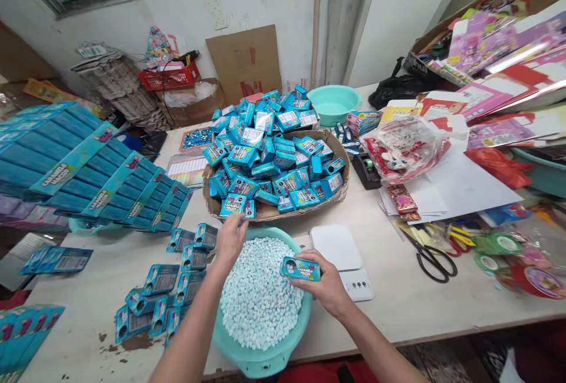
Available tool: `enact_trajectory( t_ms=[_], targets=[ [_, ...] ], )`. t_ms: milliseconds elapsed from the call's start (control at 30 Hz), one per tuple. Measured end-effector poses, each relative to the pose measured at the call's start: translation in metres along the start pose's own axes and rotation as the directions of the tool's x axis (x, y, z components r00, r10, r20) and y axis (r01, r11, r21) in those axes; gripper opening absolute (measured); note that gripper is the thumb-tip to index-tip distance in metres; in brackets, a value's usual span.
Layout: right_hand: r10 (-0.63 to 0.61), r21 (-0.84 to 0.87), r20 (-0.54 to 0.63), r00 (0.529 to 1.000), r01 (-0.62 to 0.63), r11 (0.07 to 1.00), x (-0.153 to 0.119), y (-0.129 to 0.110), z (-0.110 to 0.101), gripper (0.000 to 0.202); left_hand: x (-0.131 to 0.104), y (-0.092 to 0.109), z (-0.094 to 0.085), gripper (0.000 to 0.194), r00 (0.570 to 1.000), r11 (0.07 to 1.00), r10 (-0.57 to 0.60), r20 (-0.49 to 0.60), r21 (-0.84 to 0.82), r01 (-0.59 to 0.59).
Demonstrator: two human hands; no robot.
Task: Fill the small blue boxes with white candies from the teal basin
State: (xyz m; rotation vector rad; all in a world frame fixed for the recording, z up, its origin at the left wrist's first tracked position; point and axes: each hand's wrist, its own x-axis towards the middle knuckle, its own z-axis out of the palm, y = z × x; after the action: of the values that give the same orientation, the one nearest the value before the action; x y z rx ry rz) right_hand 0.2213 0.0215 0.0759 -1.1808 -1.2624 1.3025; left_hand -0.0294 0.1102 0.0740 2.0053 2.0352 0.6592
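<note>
Worked at a pale table (411, 306), spread beneath the grip of the right hand (328, 286) and out to both sides. Had a slanting stack of blue display cartons (101, 177) well left of that grip. Saw a cardboard tray (318, 207) beyond the grip, heaped with small blue packs (265, 171). Had a turquoise basin (307, 312) below the grip and to its left, filled with pale blue candies (260, 306). Noted a white scale (338, 247) just right of the grip, scissors (435, 262) farther right, and windowed boxes (161, 280) far left, past the basin. Bent the fingers of the left hand (232, 241) near the tray's close rim; could not tell whether holding or touching a pack there. Held one candy box (300, 269) firmly in the right hand, parted only to its width, windowed end pointing left over the basin.
</note>
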Motion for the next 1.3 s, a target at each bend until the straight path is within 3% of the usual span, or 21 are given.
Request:
enact_trajectory(
  t_ms=[100,200,300,400,467,533,600,667,733,833,933,1033,1133,1200,1300],
  targets=[
    [-0.032,-0.053,-0.185,0.982,0.023,0.998,0.006,0.013,-0.026,0.037,0.063,0.019,0.017,0.041,0.977,0.974,0.11,0.182,0.174,-0.142],
    [-0.051,-0.141,-0.338,0.94,0.003,0.99,0.015,0.032,-0.055,0.037,0.1,0.035,0.035,0.05,0.933,0.939,0.066,0.355,0.295,-0.178],
    [-0.072,-0.199,-0.396,0.915,-0.009,0.98,0.026,0.054,-0.074,0.039,0.109,0.041,0.044,0.038,0.927,0.929,0.057,0.371,0.319,-0.185],
    [-0.103,-0.244,-0.405,0.909,0.002,0.97,0.033,0.072,-0.084,0.039,0.104,0.039,0.038,0.034,0.935,0.93,0.057,0.349,0.322,-0.177],
    [-0.126,-0.3,-0.376,0.918,0.008,0.954,0.031,0.077,-0.087,0.04,0.095,0.036,0.028,0.03,0.973,0.979,0.028,0.23,0.189,-0.073],
    [-0.183,-0.415,-0.37,0.911,0.014,0.91,0.025,0.075,-0.089,0.047,0.078,0.036,0.016,0.031,0.992,0.981,-0.097,0.085,-0.162,0.11],
    [-0.276,-0.544,-0.388,0.88,0.023,0.838,0.016,0.066,-0.087,0.058,0.053,0.041,0.003,0.04,0.963,0.771,-0.258,0.08,-0.584,0.255],
    [-0.364,-0.622,-0.392,0.845,0.049,0.782,0.007,0.051,-0.079,0.06,0.02,0.05,-0.006,0.047,0.926,0.454,-0.318,0.202,-0.825,0.336],
    [-0.406,-0.621,-0.339,0.849,0.122,0.774,-0.003,0.034,-0.065,0.053,-0.015,0.061,-0.01,0.047,0.897,0.218,-0.289,0.335,-0.889,0.403],
    [-0.364,-0.501,-0.203,0.909,0.222,0.837,-0.014,0.012,-0.041,0.045,-0.062,0.074,-0.009,0.041,0.837,0.045,-0.212,0.504,-0.851,0.524],
    [-0.324,-0.394,-0.169,0.931,0.237,0.888,-0.021,-0.004,-0.025,0.046,-0.095,0.079,-0.006,0.041,0.812,0.06,-0.188,0.552,-0.819,0.571],
    [-0.475,-0.5,-0.134,0.87,0.354,0.79,-0.027,-0.014,-0.024,0.053,-0.11,0.078,-0.006,0.041,0.741,0.142,-0.233,0.63,-0.731,0.667],
    [-0.557,-0.551,0.035,0.829,0.481,0.682,-0.034,-0.017,-0.027,0.053,-0.116,0.076,-0.007,0.038,0.657,0.136,-0.227,0.719,-0.644,0.753],
    [-0.549,-0.543,0.145,0.823,0.529,0.651,-0.041,-0.016,-0.027,0.06,-0.119,0.078,-0.007,0.035,0.639,0.158,-0.216,0.738,-0.62,0.769],
    [-0.52,-0.557,0.346,0.781,0.617,0.556,-0.051,-0.011,-0.018,0.072,-0.124,0.086,-0.006,0.033,0.65,0.269,-0.24,0.721,-0.594,0.758]
  ],
)
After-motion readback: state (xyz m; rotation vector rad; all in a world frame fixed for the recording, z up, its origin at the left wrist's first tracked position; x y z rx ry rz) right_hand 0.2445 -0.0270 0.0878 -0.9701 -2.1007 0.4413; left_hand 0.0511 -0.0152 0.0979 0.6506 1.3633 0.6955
